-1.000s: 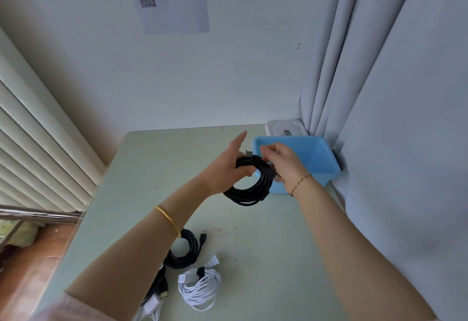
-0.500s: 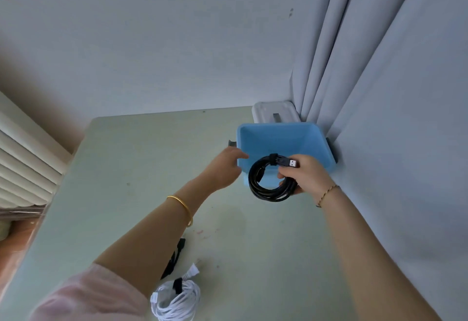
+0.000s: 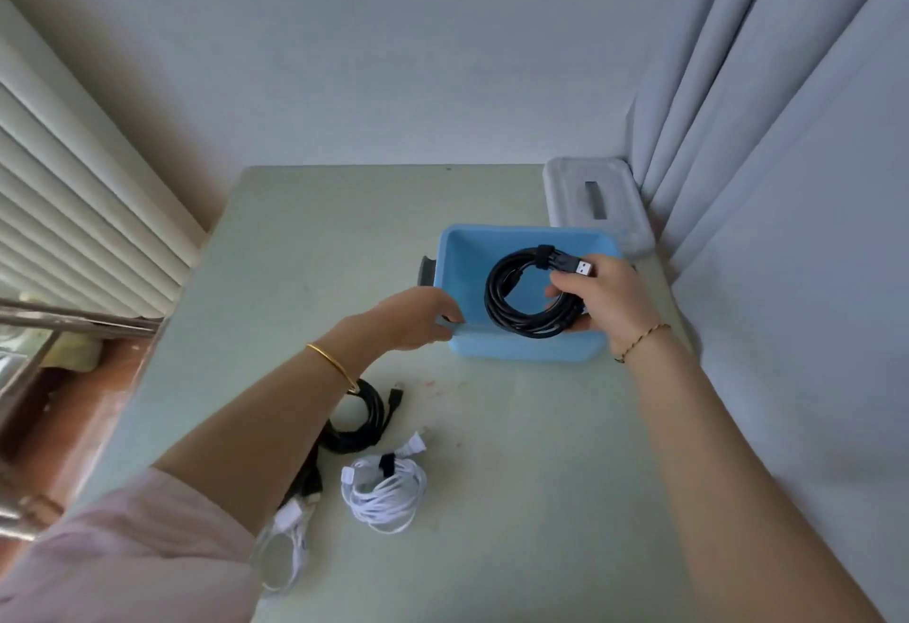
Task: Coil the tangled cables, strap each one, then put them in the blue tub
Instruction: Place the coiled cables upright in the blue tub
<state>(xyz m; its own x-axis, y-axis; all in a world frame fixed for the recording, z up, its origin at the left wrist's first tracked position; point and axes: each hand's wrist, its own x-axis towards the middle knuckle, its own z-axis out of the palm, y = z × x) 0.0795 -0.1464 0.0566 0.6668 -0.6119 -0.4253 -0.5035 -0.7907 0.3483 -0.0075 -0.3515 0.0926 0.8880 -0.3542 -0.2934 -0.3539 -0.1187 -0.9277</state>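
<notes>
My right hand grips a coiled black USB cable, strapped at the top, and holds it just above the open blue tub. My left hand holds the tub's near left rim. Closer to me on the table lie a second black coil, partly under my left forearm, and a strapped white coil. More white cable and a black piece lie at the near left, half hidden by my arm.
A clear plastic lid lies behind the tub at the table's far right corner. Grey curtains hang close along the right edge. A wall stands behind and window blinds to the left.
My right hand has carried the black coil from in front of the tub to over its opening. My left hand let go of the coil and took the tub's rim.
</notes>
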